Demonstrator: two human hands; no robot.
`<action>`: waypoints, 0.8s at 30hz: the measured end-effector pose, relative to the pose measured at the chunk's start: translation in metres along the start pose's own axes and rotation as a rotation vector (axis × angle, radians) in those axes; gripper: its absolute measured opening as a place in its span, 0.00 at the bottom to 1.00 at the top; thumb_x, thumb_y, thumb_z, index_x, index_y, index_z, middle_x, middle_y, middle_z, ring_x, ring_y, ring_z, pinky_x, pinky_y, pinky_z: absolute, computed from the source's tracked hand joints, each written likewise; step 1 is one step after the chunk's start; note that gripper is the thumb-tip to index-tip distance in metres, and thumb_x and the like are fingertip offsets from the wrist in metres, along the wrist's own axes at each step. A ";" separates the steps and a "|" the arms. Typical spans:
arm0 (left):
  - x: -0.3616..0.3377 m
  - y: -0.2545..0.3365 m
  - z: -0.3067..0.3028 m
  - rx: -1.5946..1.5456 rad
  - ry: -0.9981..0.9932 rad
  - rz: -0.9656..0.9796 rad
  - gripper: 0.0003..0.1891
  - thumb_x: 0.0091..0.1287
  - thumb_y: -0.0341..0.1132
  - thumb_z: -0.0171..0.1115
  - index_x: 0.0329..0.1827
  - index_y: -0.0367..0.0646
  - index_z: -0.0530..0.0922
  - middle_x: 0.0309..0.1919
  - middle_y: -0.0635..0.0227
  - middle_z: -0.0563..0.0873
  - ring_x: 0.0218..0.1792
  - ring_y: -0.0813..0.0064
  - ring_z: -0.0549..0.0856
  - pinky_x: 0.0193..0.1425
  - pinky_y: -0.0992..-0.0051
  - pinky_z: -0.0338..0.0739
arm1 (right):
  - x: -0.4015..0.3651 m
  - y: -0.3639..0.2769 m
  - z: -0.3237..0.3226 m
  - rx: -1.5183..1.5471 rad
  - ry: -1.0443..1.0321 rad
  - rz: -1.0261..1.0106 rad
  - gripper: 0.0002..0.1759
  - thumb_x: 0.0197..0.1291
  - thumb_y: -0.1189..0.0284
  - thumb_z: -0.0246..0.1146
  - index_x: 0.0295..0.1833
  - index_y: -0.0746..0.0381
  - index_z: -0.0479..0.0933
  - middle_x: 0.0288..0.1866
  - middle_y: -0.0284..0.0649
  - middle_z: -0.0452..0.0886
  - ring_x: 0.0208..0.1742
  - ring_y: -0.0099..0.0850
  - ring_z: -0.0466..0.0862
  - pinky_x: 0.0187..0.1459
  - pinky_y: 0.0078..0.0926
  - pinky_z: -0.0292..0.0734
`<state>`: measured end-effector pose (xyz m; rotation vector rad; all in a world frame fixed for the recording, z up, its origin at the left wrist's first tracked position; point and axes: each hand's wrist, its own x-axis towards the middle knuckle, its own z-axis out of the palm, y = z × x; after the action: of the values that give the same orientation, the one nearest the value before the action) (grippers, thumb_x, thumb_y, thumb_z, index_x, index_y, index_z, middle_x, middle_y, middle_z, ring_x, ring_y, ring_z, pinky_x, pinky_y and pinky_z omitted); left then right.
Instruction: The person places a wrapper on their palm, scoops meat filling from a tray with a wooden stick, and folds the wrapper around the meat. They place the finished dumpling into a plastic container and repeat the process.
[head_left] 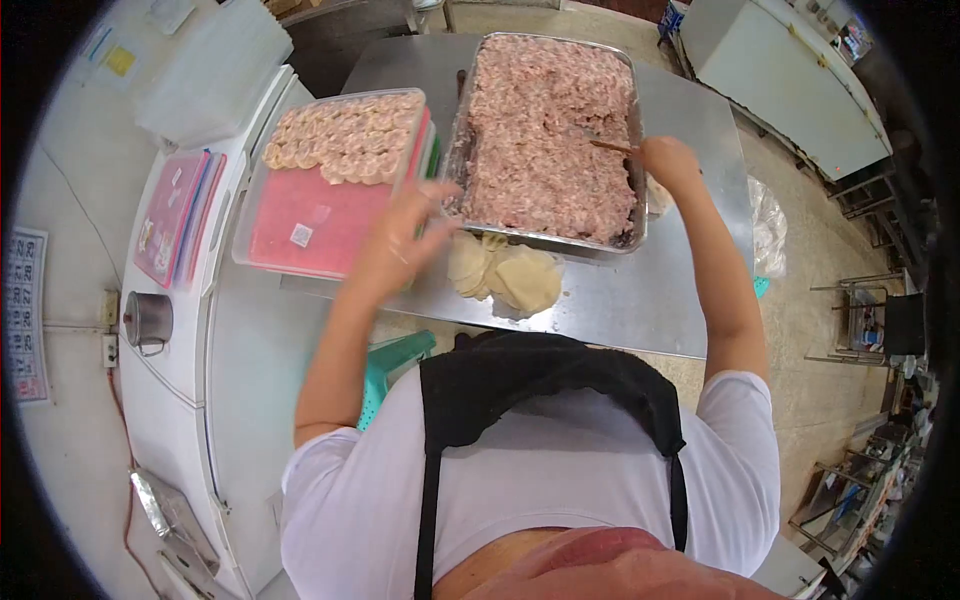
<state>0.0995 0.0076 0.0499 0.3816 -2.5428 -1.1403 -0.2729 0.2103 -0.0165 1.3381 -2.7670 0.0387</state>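
Note:
My right hand (668, 162) is closed around a thin brown stick-like tool (612, 146), whose far end rests in the ground meat at the tray's right side. The ground meat (545, 130) fills a large metal tray (560, 242). Blurred by motion, my left hand (408, 235) is between that tray and a plastic container (245, 235); its fingers look spread, with nothing visible in them. Rows of filled dumplings (340, 135) cover the container's far part, and its near part shows a pink base. Round dough wrappers (525, 278) lie in overlapping stacks just in front of the tray.
Everything stands on a metal table (690, 290). To the left, a white freezer (260, 370) bears a metal mug (149, 318) and pink-lidded containers (172, 218). A pale lump (658, 197) sits beside the tray, under my right forearm. A green stool (395, 365) is below the near edge.

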 end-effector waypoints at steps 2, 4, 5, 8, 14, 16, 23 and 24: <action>-0.004 0.000 0.056 0.043 -0.142 0.101 0.17 0.59 0.34 0.65 0.51 0.42 0.77 0.46 0.60 0.80 0.45 0.62 0.80 0.48 0.68 0.76 | 0.009 0.001 0.022 -0.163 0.033 -0.115 0.13 0.56 0.68 0.56 0.31 0.63 0.83 0.32 0.50 0.84 0.35 0.48 0.85 0.36 0.46 0.80; -0.010 -0.023 0.107 0.115 -0.199 0.176 0.16 0.56 0.33 0.68 0.47 0.43 0.77 0.43 0.60 0.78 0.46 0.60 0.79 0.49 0.66 0.75 | -0.003 -0.007 0.023 -0.151 0.131 -0.175 0.10 0.54 0.71 0.56 0.29 0.62 0.82 0.29 0.48 0.84 0.31 0.44 0.86 0.30 0.43 0.80; -0.014 -0.019 0.120 0.119 -0.207 0.171 0.16 0.56 0.33 0.68 0.47 0.43 0.77 0.43 0.60 0.78 0.46 0.60 0.79 0.49 0.66 0.75 | -0.008 -0.008 0.024 -0.133 0.148 -0.207 0.10 0.54 0.71 0.56 0.27 0.61 0.82 0.28 0.47 0.84 0.30 0.43 0.86 0.29 0.41 0.80; -0.019 -0.009 0.144 0.137 -0.219 0.074 0.16 0.52 0.32 0.70 0.43 0.42 0.77 0.38 0.58 0.75 0.46 0.54 0.76 0.51 0.63 0.72 | -0.020 -0.005 0.024 -0.128 0.215 -0.241 0.08 0.53 0.73 0.57 0.26 0.60 0.80 0.24 0.45 0.83 0.26 0.39 0.86 0.25 0.37 0.80; -0.022 -0.024 0.153 0.255 -0.155 0.024 0.12 0.54 0.34 0.69 0.39 0.41 0.79 0.37 0.59 0.75 0.45 0.56 0.76 0.49 0.64 0.72 | -0.038 -0.013 0.034 0.051 0.144 -0.360 0.07 0.53 0.72 0.56 0.32 0.61 0.79 0.29 0.43 0.84 0.30 0.39 0.86 0.27 0.37 0.80; -0.021 -0.025 0.144 0.114 -0.235 -0.034 0.10 0.61 0.35 0.64 0.41 0.40 0.82 0.39 0.58 0.78 0.44 0.58 0.78 0.50 0.66 0.73 | -0.050 -0.031 0.029 0.075 0.035 -0.370 0.08 0.57 0.71 0.54 0.34 0.61 0.78 0.29 0.44 0.82 0.31 0.43 0.85 0.31 0.41 0.80; -0.025 -0.030 0.122 -0.261 -0.080 -0.268 0.11 0.68 0.34 0.57 0.47 0.37 0.82 0.42 0.60 0.82 0.46 0.63 0.80 0.52 0.73 0.72 | -0.006 0.009 0.007 0.006 0.103 -0.293 0.08 0.52 0.73 0.57 0.31 0.62 0.82 0.29 0.46 0.84 0.31 0.41 0.86 0.30 0.39 0.80; -0.023 -0.033 0.122 -0.259 -0.053 -0.235 0.11 0.68 0.34 0.57 0.45 0.36 0.81 0.41 0.62 0.82 0.45 0.65 0.80 0.51 0.74 0.72 | 0.004 0.016 0.006 -0.024 0.224 -0.295 0.08 0.51 0.73 0.58 0.29 0.62 0.82 0.28 0.46 0.84 0.31 0.41 0.86 0.29 0.39 0.80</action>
<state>0.0754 0.0771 -0.0557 0.6006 -2.3977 -1.5633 -0.2881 0.2167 -0.0218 1.6106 -2.3596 0.1297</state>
